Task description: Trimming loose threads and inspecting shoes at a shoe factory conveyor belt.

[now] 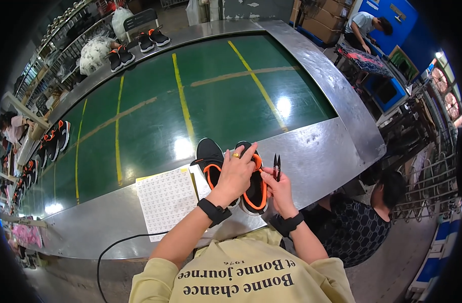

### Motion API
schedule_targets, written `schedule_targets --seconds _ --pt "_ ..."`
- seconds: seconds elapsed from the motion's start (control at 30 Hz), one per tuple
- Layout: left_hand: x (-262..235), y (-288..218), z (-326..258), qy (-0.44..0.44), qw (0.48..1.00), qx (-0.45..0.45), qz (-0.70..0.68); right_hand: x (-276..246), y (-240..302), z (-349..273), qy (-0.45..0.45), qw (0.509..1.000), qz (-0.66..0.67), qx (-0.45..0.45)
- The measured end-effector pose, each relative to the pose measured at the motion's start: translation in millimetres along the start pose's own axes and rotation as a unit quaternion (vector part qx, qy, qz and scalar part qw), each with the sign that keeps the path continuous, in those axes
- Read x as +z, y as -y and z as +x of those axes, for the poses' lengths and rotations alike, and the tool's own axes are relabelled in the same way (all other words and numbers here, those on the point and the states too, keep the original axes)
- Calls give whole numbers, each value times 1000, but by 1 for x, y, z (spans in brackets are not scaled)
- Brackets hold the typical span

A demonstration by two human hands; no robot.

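Two black shoes with orange collar linings lie side by side on the metal table edge in front of me. My left hand [234, 174] reaches over the right-hand shoe [255, 196], its fingers closed over the front of that shoe. Held in my right hand [278, 191] is a pair of small thread snips [277, 167], blades pointing away from me. The thumb and finger of that hand also touch the orange collar. The left-hand shoe [209, 150] rests beside my left wrist, partly covered. A white sheet of small printed labels [165, 199] lies left of the shoes.
Beyond the metal rim [332, 146] lies a green conveyor belt [155, 116] with yellow stripes. More shoes [153, 39] stand on the far rim and along the left. A black cable [107, 252] runs by my left arm. A person [360, 230] sits close at my right.
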State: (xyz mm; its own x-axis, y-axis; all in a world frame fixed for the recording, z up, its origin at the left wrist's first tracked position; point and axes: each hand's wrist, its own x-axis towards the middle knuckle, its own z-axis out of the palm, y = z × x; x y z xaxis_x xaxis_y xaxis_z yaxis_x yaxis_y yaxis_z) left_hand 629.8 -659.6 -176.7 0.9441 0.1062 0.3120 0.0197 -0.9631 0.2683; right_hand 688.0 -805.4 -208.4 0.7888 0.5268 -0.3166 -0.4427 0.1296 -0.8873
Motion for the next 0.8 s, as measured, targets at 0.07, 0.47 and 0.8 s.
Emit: schedule_targets --seconds 0.07,0.47,0.8 --pt "-9 -6 4 42 999 1 23 -1 1 0 -3 1000 -5 -1" --pt "-81 59 4 -178 742 -254 -595 -1 7 1 -32 997 -70 -20" --pt "-63 109 -54 -2 865 -386 -319 -11 21 -18 -71 979 -154 -116"
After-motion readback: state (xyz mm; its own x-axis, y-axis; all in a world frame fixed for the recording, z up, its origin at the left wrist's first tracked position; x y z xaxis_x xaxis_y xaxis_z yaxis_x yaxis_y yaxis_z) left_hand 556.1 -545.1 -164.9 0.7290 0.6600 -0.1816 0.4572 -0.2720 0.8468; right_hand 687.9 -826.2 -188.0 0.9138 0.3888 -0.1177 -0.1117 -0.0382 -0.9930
